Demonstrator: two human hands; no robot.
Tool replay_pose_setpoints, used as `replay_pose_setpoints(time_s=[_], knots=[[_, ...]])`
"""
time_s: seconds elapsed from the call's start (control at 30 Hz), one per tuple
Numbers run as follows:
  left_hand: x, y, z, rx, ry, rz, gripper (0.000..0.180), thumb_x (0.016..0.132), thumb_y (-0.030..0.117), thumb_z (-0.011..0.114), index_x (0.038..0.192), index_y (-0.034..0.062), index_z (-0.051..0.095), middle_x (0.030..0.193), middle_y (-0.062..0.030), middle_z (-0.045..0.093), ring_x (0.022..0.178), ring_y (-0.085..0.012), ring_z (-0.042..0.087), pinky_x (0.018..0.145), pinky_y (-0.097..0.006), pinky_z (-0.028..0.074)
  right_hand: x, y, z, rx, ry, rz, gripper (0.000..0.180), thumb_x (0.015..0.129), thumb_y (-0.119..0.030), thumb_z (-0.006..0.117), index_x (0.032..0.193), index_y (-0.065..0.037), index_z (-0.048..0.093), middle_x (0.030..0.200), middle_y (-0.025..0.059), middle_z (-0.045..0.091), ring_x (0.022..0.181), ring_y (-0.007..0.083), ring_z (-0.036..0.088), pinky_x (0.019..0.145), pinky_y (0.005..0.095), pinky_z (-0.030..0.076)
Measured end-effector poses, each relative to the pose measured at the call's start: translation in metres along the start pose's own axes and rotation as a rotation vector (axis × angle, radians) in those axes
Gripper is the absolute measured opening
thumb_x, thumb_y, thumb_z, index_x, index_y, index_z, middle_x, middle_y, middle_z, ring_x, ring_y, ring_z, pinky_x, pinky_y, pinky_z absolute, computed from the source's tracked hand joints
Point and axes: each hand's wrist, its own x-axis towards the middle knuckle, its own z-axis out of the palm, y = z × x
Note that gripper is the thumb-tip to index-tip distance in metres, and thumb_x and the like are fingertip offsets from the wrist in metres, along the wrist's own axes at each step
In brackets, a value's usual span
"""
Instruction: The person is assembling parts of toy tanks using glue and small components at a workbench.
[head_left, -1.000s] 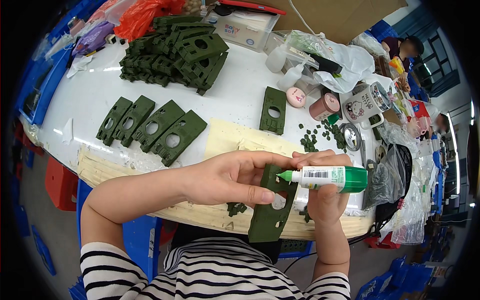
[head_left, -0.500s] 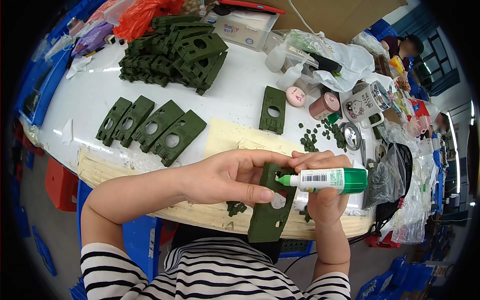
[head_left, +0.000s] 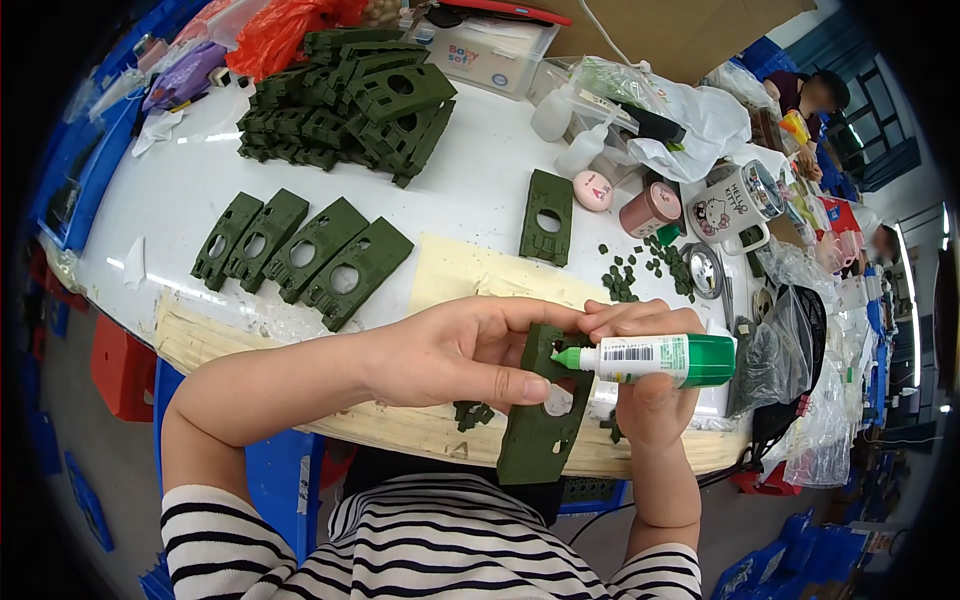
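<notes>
My left hand [head_left: 470, 352] is closed on a dark green plastic toy tank hull [head_left: 535, 440], thumb on its top face beside the round hole. The hull hangs tilted over the table's front edge. In my right hand [head_left: 655, 395] lies a glue bottle [head_left: 650, 360], white with a green end and a pointed green nozzle. Its tip touches or nearly touches the hull's upper part, near a small opening. A single hull [head_left: 546, 215] lies beyond my hands. Tiny green parts [head_left: 620, 280] are scattered right of it, and a few more [head_left: 472, 414] sit below my left hand.
Several hulls [head_left: 340, 265] stand in a slanted row at the left, behind them a heap of hulls [head_left: 350, 105]. At the right are a pink jar [head_left: 652, 208], a white mug [head_left: 728, 212], squeeze bottles [head_left: 583, 150] and plastic bags [head_left: 690, 115]. A yellowish sheet [head_left: 450, 270] lies beneath my hands.
Almost nothing differs. The hull has shifted very slightly in my left hand; the bottle's nozzle stays at the same spot.
</notes>
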Motion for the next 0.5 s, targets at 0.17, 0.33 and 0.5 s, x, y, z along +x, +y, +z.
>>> replay_pose_setpoints(time_s=[0.17,0.33,0.5], knots=[[0.002,-0.0036,-0.0013,0.019,-0.022,0.057,0.06,0.092,0.01,0.062,0.143,0.0024,0.031,0.115,-0.0062,0.059,0.097,-0.0109,0.057,0.079,-0.026,0.05,0.0001,0.0004,-0.0001,0.003,0.0,-0.003,0.043,0.088,-0.037,0.065,0.102,0.002,0.053,0.093,0.0174,0.065,0.094,0.0298,0.064,0.091,0.0476,0.049],[0.0016,-0.0033,-0.0018,0.042,-0.027,0.061,0.06,0.092,0.011,0.061,0.143,0.0029,0.031,0.115,-0.0059,0.059,0.098,-0.0107,0.057,0.078,-0.026,0.05,0.0002,-0.0002,0.0001,-0.007,0.003,-0.002,0.042,0.088,-0.036,0.065,0.101,0.002,0.054,0.093,0.0172,0.065,0.094,0.03,0.064,0.091,0.0475,0.049],[0.0018,-0.0027,-0.0008,0.054,-0.021,0.067,0.059,0.092,0.011,0.061,0.143,0.0031,0.031,0.114,-0.0053,0.059,0.097,-0.0103,0.057,0.077,-0.026,0.05,0.0001,0.0013,0.0,-0.001,0.004,-0.013,0.041,0.088,-0.035,0.066,0.101,0.002,0.054,0.093,0.0171,0.065,0.094,0.0301,0.064,0.09,0.0473,0.049]])
